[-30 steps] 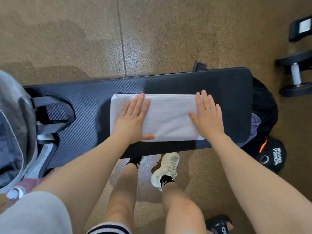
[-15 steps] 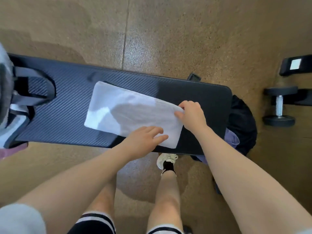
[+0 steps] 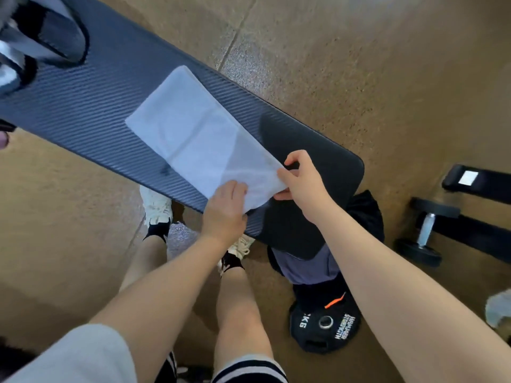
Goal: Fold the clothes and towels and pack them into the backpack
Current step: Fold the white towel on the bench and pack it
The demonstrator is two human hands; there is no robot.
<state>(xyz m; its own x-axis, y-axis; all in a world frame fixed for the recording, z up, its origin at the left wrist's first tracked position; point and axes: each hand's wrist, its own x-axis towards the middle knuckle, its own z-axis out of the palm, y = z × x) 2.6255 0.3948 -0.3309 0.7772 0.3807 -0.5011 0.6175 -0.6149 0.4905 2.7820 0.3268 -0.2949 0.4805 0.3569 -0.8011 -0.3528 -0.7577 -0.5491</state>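
Observation:
A white folded towel (image 3: 193, 134) lies lengthwise on the black padded bench (image 3: 83, 106). My right hand (image 3: 300, 176) pinches the towel's right end at its far corner and lifts it slightly off the pad. My left hand (image 3: 225, 208) grips the same end at the near corner, fingers curled over the edge. The grey backpack (image 3: 33, 37) with dark straps sits on the bench's left end, cut off by the frame's edge.
Dark and purple clothes (image 3: 318, 264) lie on the floor under the bench's right end, beside a black weight plate (image 3: 326, 324). A dumbbell (image 3: 425, 233) and rack stand at the right. My feet in white shoes (image 3: 156, 205) are below the bench.
Both hands went from pressing flat on the towel to its right end, where they now grip the two corners and raise that end. The view has tilted and swung right.

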